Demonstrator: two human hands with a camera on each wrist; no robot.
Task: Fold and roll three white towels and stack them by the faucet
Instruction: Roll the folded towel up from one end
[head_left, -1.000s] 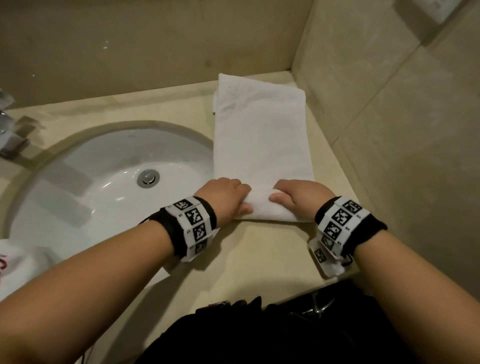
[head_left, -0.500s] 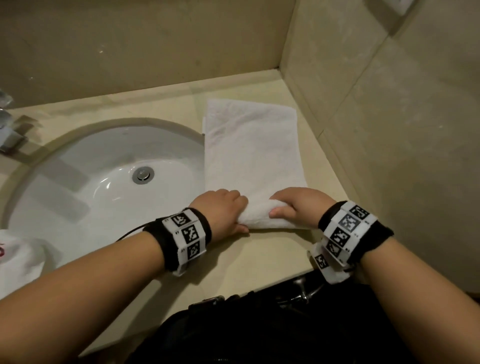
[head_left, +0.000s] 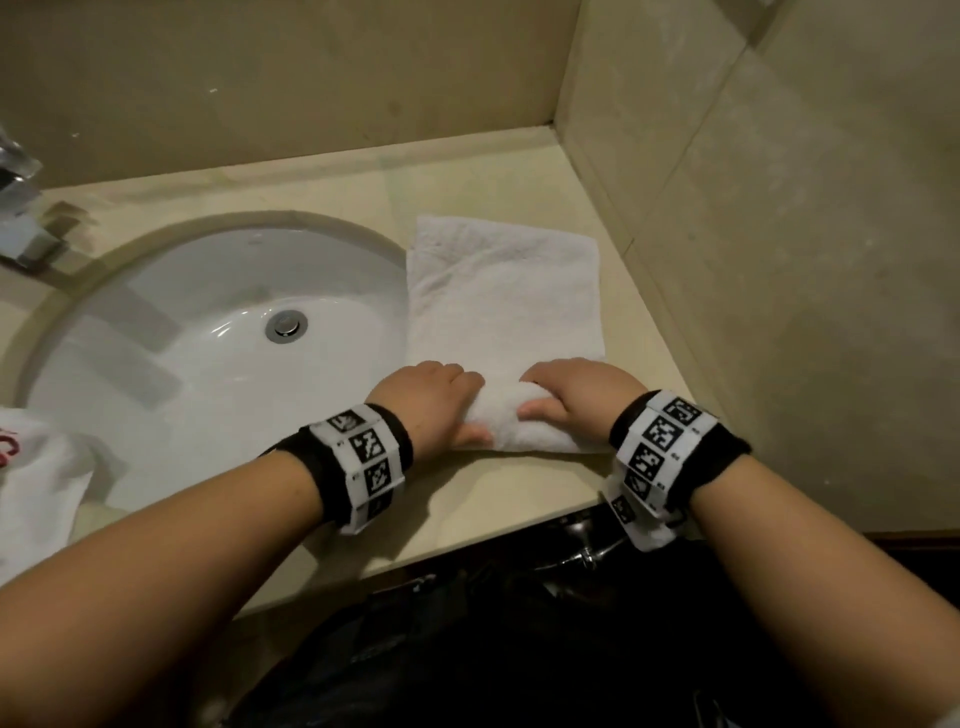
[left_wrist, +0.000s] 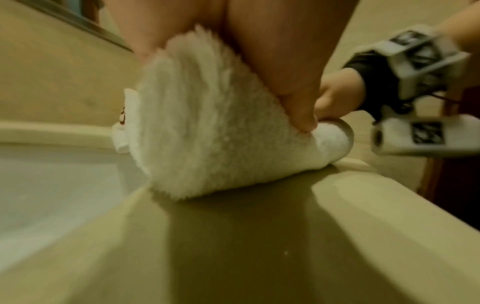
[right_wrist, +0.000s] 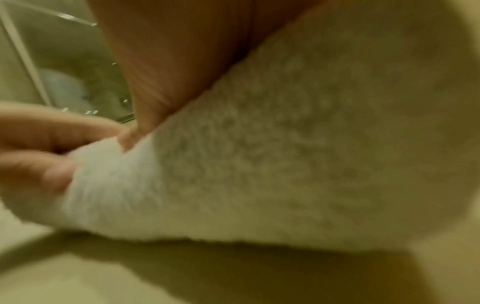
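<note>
Rolled further since a second ago: the roll under my fingers is fatter and the flat tail of the white towel (head_left: 506, 306) ahead of them is shorter.

My left hand (head_left: 427, 404) and right hand (head_left: 576, 397) sit side by side on the roll, fingers curled over its top, thumbs tucked against the side facing me. Left wrist view shows my left thumb (left_wrist: 293, 98) pressed into the pile; right wrist view shows my right thumb lying along the roll with the left-hand fingers (right_wrist: 52, 144) just beyond its tip. So both sets of fingers are wrapped round the roll, not spread.

The towel lies on the bench (head_left: 467, 499), roll directly under my fingers, the unrolled part stretching past my fingertips toward the back wall, its left edge along the sink (head_left: 171, 322) rim.

How I'd finish this step:
- keep both hands level so the roll stays a cylinder, not a cone
- push forward with the palms, re-tuck with the fingertips each turn to keep it tight
- watch the sink-side edge; it could slip over the rim and skew the roll

Faucet (head_left: 21, 208) is far off past my left hand. Another towel (head_left: 36, 483) with red marking hangs by the sink's near-left edge; it looks unrolled.
</note>
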